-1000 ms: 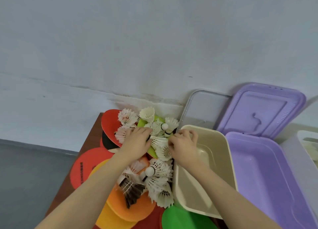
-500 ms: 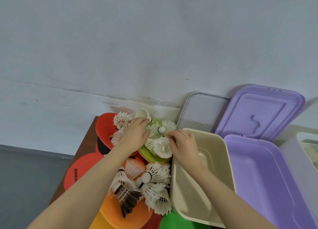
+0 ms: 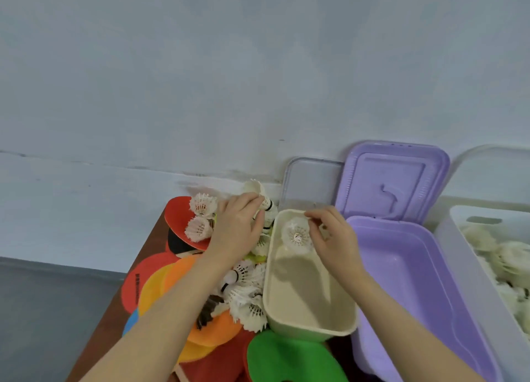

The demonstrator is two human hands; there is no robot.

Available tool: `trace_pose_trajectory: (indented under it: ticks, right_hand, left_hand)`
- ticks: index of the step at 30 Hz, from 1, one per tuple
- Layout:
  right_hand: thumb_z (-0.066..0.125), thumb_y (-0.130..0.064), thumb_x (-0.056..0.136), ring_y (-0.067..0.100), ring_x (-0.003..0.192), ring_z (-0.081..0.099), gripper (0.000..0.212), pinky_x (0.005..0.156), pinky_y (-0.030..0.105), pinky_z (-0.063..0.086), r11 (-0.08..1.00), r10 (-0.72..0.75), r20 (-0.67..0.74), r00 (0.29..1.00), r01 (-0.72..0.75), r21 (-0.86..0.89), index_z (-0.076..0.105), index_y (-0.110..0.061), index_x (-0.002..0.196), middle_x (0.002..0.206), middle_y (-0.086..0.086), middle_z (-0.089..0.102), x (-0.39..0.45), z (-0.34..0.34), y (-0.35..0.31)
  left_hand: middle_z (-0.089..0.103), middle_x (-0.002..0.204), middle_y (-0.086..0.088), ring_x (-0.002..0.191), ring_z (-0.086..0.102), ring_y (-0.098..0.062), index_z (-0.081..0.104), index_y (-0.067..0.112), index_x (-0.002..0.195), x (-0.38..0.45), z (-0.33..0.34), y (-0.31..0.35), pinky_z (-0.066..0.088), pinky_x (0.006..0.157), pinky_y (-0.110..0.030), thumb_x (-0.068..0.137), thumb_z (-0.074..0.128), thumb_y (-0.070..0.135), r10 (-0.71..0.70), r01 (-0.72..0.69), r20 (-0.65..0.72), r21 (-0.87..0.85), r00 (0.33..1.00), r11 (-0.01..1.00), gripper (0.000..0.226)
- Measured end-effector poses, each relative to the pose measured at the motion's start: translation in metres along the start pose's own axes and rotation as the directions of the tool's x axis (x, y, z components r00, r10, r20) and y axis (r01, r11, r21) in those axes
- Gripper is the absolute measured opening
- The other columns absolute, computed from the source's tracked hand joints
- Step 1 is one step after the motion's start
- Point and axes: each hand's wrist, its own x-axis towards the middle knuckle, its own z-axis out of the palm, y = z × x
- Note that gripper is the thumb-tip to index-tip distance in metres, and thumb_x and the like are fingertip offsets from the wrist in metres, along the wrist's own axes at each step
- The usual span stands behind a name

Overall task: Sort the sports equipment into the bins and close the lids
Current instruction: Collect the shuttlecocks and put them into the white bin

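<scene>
A brown surface (image 3: 114, 318) stands against a pale wall (image 3: 200, 80), crowded with paddles (image 3: 177, 218), shuttlecocks (image 3: 243, 295) and open bins. The right hand (image 3: 334, 238) pinches one shuttlecock (image 3: 296, 235) over the cream bin (image 3: 309, 330); the left hand (image 3: 238, 229) closes on another (image 3: 256, 192) at the wall edge.

Right hand (image 3: 334, 239) holds shuttlecock (image 3: 296, 236) over cream bin (image 3: 308, 323).
</scene>
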Motion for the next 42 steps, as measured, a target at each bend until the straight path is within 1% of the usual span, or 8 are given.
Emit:
trace_pose_trajectory:
  ticks: [12, 22, 26, 30, 33, 37, 39, 42]
  right_hand:
    - [0.052, -0.006, 0.083, 0.004, 0.074, 0.05, 0.016, 0.067, 0.024, 0.042, 0.994, 0.066, -0.15, 0.987, -0.079, -0.08, 0.066, -0.007, 0.091, 0.086, -0.004, 0.056, -0.04, -0.197, 0.098]
    - [0.058, 0.002, 0.086, 0.015, 0.081, 0.057, 0.015, 0.071, 0.033, 0.05, 0.97, 0.153, -0.227, 0.962, -0.19, -0.152, 0.066, -0.005, 0.097, 0.091, 0.003, 0.061, -0.074, -0.319, 0.185]
    - [0.058, -0.003, 0.087, 0.02, 0.084, 0.059, 0.016, 0.076, 0.035, 0.048, 0.931, 0.173, -0.107, 0.979, -0.198, -0.308, 0.066, -0.009, 0.099, 0.093, 0.002, 0.063, -0.08, -0.337, 0.211]
    - [0.049, -0.023, 0.095, 0.014, 0.112, 0.052, 0.025, 0.095, 0.028, 0.024, 0.876, 0.276, 0.218, 0.936, -0.151, -0.459, 0.062, -0.021, 0.116, 0.117, -0.006, 0.061, -0.099, -0.335, 0.232]
    - [0.036, -0.038, 0.099, 0.009, 0.135, 0.031, 0.044, 0.108, 0.028, 0.01, 0.867, 0.33, 0.369, 0.869, -0.125, -0.482, 0.039, -0.024, 0.141, 0.146, -0.01, 0.037, -0.11, -0.334, 0.239]
    - [0.015, -0.05, 0.098, 0.008, 0.143, -0.007, 0.061, 0.114, 0.034, -0.008, 0.812, 0.492, 0.511, 0.705, -0.159, -0.562, 0.0, -0.022, 0.15, 0.156, -0.009, -0.008, -0.117, -0.332, 0.247]
    - [0.012, -0.052, 0.098, 0.008, 0.142, -0.012, 0.062, 0.113, 0.037, -0.012, 0.793, 0.527, 0.536, 0.66, -0.156, -0.588, -0.003, -0.022, 0.15, 0.156, -0.008, -0.014, -0.118, -0.331, 0.249]
    - [0.013, -0.051, 0.098, 0.011, 0.143, -0.012, 0.06, 0.114, 0.04, -0.011, 0.785, 0.521, 0.494, 0.696, -0.164, -0.597, 0.0, -0.024, 0.15, 0.156, -0.007, -0.012, -0.116, -0.331, 0.247]
  left_hand:
    - [0.065, 0.105, -0.005, 0.085, 0.062, -0.025, 0.067, 0.004, 0.103, 0.015, 0.082, 0.202, 0.048, 0.074, -0.037, 0.086, 0.045, 0.018, 0.13, -0.122, 0.029, -0.192, 0.991, 0.974, 0.031]
    - [0.065, 0.11, -0.004, 0.095, 0.059, -0.021, 0.067, 0.007, 0.108, 0.023, 0.168, 0.336, 0.044, 0.084, -0.033, 0.087, 0.047, 0.021, 0.21, -0.174, 0.103, -0.286, 0.972, 0.943, 0.033]
    - [0.065, 0.113, -0.002, 0.097, 0.06, -0.021, 0.066, 0.009, 0.11, 0.025, 0.187, 0.365, 0.044, 0.082, -0.033, 0.086, 0.044, 0.026, 0.221, -0.167, 0.215, -0.243, 0.951, 0.956, 0.037]
    - [0.043, 0.141, 0.005, 0.125, 0.039, -0.022, 0.042, 0.018, 0.137, 0.02, 0.209, 0.373, 0.029, 0.097, -0.037, 0.096, 0.039, 0.032, 0.09, -0.093, 0.508, -0.019, 0.857, 0.995, 0.044]
    - [0.026, 0.152, 0.008, 0.136, 0.024, -0.016, 0.021, 0.023, 0.147, 0.012, 0.219, 0.371, 0.021, 0.104, -0.036, 0.099, 0.031, 0.037, 0.027, -0.081, 0.588, 0.065, 0.808, 0.995, 0.051]
    - [0.008, 0.157, 0.006, 0.142, 0.004, -0.018, 0.022, 0.018, 0.147, 0.012, 0.222, 0.37, 0.009, 0.111, -0.042, 0.1, 0.023, 0.043, -0.045, -0.103, 0.654, 0.186, 0.756, 0.977, 0.053]
    - [0.006, 0.157, 0.004, 0.143, -0.001, -0.019, 0.028, 0.016, 0.144, 0.014, 0.222, 0.37, 0.006, 0.113, -0.044, 0.1, 0.022, 0.043, -0.053, -0.143, 0.691, 0.222, 0.721, 0.965, 0.053]
    - [0.01, 0.157, 0.002, 0.143, 0.004, -0.019, 0.029, 0.016, 0.143, 0.016, 0.219, 0.37, 0.007, 0.112, -0.043, 0.099, 0.026, 0.041, -0.043, -0.126, 0.674, 0.2, 0.737, 0.972, 0.051]
